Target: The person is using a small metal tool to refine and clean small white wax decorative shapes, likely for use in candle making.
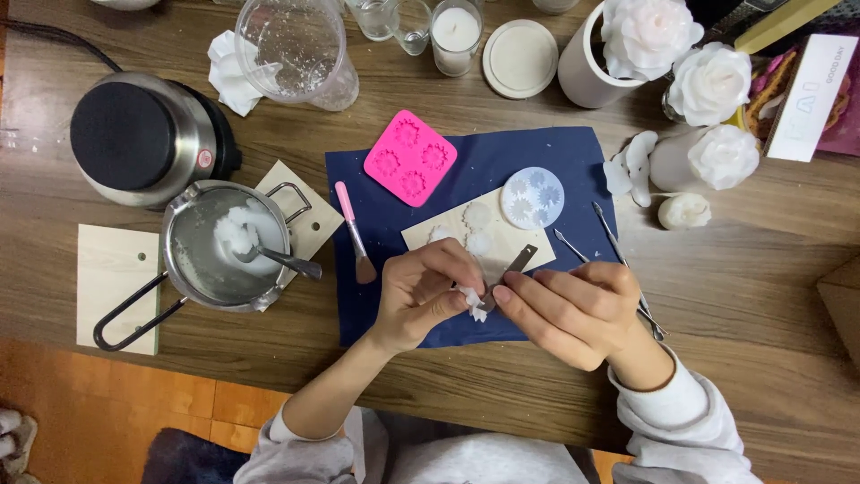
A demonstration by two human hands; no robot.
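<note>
My left hand (421, 291) pinches a small white wax flower piece (473, 305) over the dark blue mat (537, 152). My right hand (573, 305) holds a thin metal blade tool (515, 264) whose tip touches that piece. Just beyond the hands lies a pale wooden board (421, 235) with several white wax flowers. A round pale blue flower mould (533, 197) rests on the board's right end. A pink square silicone mould (410, 158) sits at the mat's top left. A pink-handled brush (354, 231) lies on the mat's left side.
A steel pot (193, 255) of white wax with a spoon stands left on a wooden board, beside a round hot plate (134, 134). Metal sculpting tools (618, 246) lie right of the mat. A clear measuring jug (296, 49), glass candle jars and white rose candles (712, 85) line the far edge.
</note>
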